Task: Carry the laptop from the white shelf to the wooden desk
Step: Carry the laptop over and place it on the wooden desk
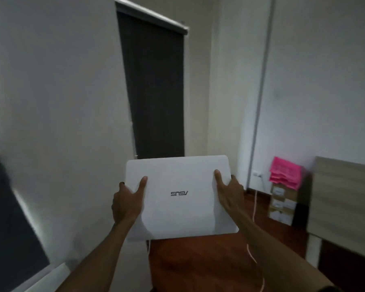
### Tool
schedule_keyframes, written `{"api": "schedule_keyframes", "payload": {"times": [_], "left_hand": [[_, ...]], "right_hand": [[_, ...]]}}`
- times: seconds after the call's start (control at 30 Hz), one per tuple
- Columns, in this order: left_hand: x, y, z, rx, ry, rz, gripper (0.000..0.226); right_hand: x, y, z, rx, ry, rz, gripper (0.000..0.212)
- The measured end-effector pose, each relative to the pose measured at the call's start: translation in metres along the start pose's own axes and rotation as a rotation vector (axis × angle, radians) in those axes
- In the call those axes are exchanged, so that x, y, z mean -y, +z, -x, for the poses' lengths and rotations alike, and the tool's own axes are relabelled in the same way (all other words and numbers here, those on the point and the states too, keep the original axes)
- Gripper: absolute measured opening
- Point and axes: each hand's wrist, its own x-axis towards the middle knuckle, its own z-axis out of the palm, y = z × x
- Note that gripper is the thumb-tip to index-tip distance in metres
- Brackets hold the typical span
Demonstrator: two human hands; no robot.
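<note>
A closed white laptop [180, 209] with a dark logo on its lid is held in the air at chest height, in the lower middle of the head view. My left hand [125, 202] grips its left edge, thumb on the lid. My right hand [229, 194] grips its right edge the same way. Both forearms reach up from the bottom of the frame. A light wooden panel [343, 199], perhaps part of the desk, shows at the right edge. The white shelf is out of view.
A white wall [57, 102] stands close on the left, with a dark roller blind [154, 91] straight ahead. Stacked cardboard boxes [282, 205] topped with pink paper [286, 171] stand at the right wall. A pale cable [255, 207] runs from a wall socket across the red-brown floor [198, 264].
</note>
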Motion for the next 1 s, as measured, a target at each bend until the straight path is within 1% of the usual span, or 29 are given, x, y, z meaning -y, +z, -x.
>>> {"api": "schedule_keyframes", "payload": {"times": [0.13,0.17,0.27,0.33,0.43,0.57,0.7,0.77,0.87,1.0], "left_hand": [[-0.062,0.099,0.028,0.158,0.075,0.074,0.074],[-0.075,0.123,0.035,0.202,0.087,0.088,0.076],[-0.114,0.201,0.058,0.321,0.115,0.101,0.088],[-0.141,0.246,0.077,0.398,0.166,0.098,0.084],[-0.178,0.309,0.101,0.467,0.258,0.117,0.079],[-0.222,0.393,0.124,0.554,0.312,0.118,0.077],[-0.255,0.475,0.138,0.657,0.33,0.116,0.089],[-0.274,0.514,0.146,0.722,0.343,0.138,0.09],[-0.302,0.563,0.161,0.775,0.389,0.134,0.092],[-0.33,0.62,0.177,0.793,0.412,0.116,0.082]], "right_hand": [[-0.046,-0.094,-0.04,-0.174,0.031,0.049,0.087],[-0.058,-0.117,-0.047,-0.216,0.041,0.059,0.086],[-0.091,-0.186,-0.066,-0.335,0.092,0.093,0.069],[-0.112,-0.226,-0.077,-0.416,0.148,0.123,0.069],[-0.144,-0.276,-0.096,-0.515,0.194,0.165,0.072],[-0.181,-0.327,-0.133,-0.611,0.241,0.21,0.079],[-0.21,-0.37,-0.174,-0.675,0.28,0.247,0.076],[-0.227,-0.391,-0.195,-0.719,0.308,0.253,0.075],[-0.256,-0.422,-0.223,-0.771,0.354,0.274,0.078],[-0.294,-0.452,-0.264,-0.801,0.369,0.281,0.076]]}}
